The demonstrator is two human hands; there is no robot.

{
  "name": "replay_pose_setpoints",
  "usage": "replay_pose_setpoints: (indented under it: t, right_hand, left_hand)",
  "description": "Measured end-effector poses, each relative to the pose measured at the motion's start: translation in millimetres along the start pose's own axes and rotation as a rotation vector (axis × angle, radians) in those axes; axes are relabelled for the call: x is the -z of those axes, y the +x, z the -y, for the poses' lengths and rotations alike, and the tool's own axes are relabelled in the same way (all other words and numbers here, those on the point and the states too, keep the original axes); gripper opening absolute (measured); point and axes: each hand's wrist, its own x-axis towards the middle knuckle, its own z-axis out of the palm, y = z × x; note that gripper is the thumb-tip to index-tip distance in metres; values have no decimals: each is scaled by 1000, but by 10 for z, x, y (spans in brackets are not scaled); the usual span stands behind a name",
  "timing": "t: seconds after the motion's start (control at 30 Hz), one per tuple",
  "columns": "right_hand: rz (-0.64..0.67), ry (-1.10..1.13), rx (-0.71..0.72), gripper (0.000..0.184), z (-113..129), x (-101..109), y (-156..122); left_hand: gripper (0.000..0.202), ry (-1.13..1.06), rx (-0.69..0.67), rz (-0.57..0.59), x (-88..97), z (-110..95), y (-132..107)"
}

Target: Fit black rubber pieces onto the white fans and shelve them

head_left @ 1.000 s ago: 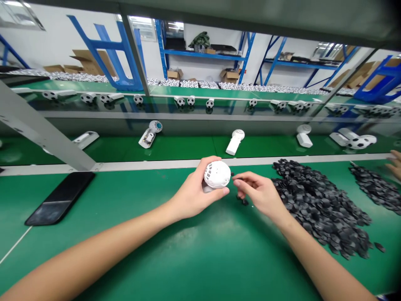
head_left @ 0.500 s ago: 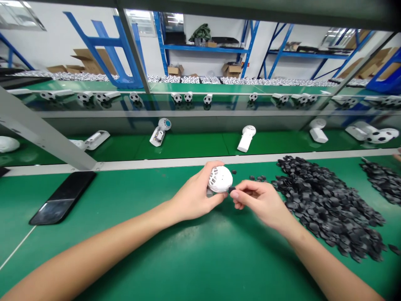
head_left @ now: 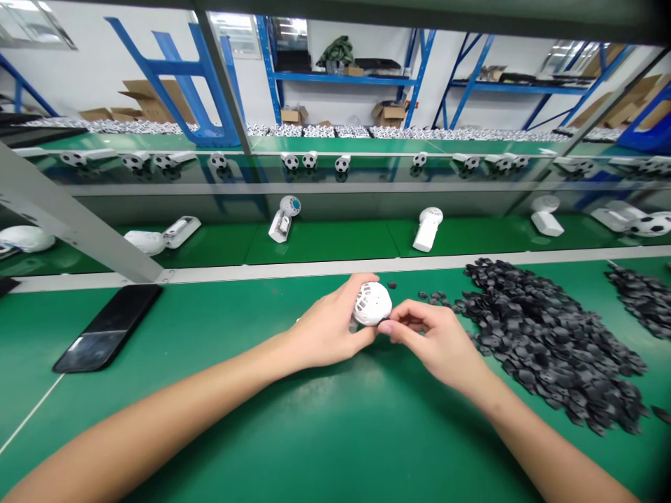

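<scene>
My left hand (head_left: 331, 323) is wrapped round a white ball-shaped plastic housing (head_left: 374, 304) with a latticed vent on its left side. At the housing's lower right edge, my right hand (head_left: 433, 339) pinches a small black plastic piece (head_left: 385, 321), mostly covered by the fingertips. The piece is up against the housing; whether it is seated cannot be made out. To the right of my hands lies a large pile of black plastic pieces (head_left: 545, 335), and a few loose ones (head_left: 434, 298) lie at its left edge.
A black phone (head_left: 110, 328) lies on the green table at the left. Beyond the metal rail, a green conveyor (head_left: 335, 241) carries white housings, among them one at centre right (head_left: 428, 229). A slanted metal post (head_left: 78, 216) stands front left. Another black pile (head_left: 642, 300) lies far right.
The black piece in my right hand has moved in against the housing's lower edge. The housing has shifted slightly right and down. White housings on the near conveyor have moved right; those on the far line moved left.
</scene>
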Motion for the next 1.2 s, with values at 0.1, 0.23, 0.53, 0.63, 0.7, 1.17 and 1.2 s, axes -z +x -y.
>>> replay_pose_setpoints:
  t: [0.1, 0.23, 0.53, 0.63, 0.7, 1.17, 1.2]
  right_hand:
    - [-29, 112, -43, 24, -10, -60, -15]
    - [-100, 125, -33, 25, -5, -111, -25]
    - [-222, -160, 170, 35, 23, -157, -32]
    - [-239, -169, 184, 40, 3, -166, -26]
    - [-272, -147, 172, 39, -11, -163, -16]
    - [-215, 93, 48, 62, -72, -201, -51]
    - [-219, 88, 44, 61, -69, -198, -56]
  left_hand:
    - [75, -15, 10, 7, -2, -9, -3]
    - [81, -52, 29, 7, 15, -24, 0]
    - [91, 14, 89, -9, -26, -50, -5]
    - [86, 26, 96, -3, -25, -51, 0]
    - [86, 41, 93, -3, -19, -52, 3]
    - [84, 56, 26, 32, 13, -58, -21]
    - [83, 55, 29, 33, 11, -60, -21]
